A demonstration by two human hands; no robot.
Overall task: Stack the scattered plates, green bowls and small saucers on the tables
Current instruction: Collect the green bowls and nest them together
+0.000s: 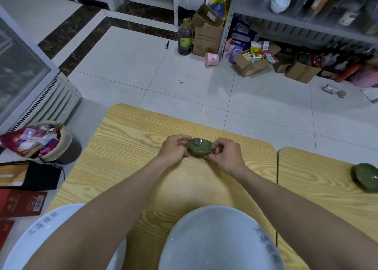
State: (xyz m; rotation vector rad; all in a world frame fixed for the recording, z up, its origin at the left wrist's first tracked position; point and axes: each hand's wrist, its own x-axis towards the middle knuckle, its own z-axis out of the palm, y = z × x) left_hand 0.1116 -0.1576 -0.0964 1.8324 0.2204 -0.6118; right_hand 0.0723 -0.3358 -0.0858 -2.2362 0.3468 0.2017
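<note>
Left fingers (181,140), right fingers (217,147), pinching green saucer (199,149)

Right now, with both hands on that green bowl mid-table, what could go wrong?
1. The left hand and right hand pinch the green bowl by its rim, with a small saucer loose on top; a tilt could slide it off.
2. The forearms cross above the left plate and right plate; the left one seems to overhang the table, so drawing back low might knock it.
</note>
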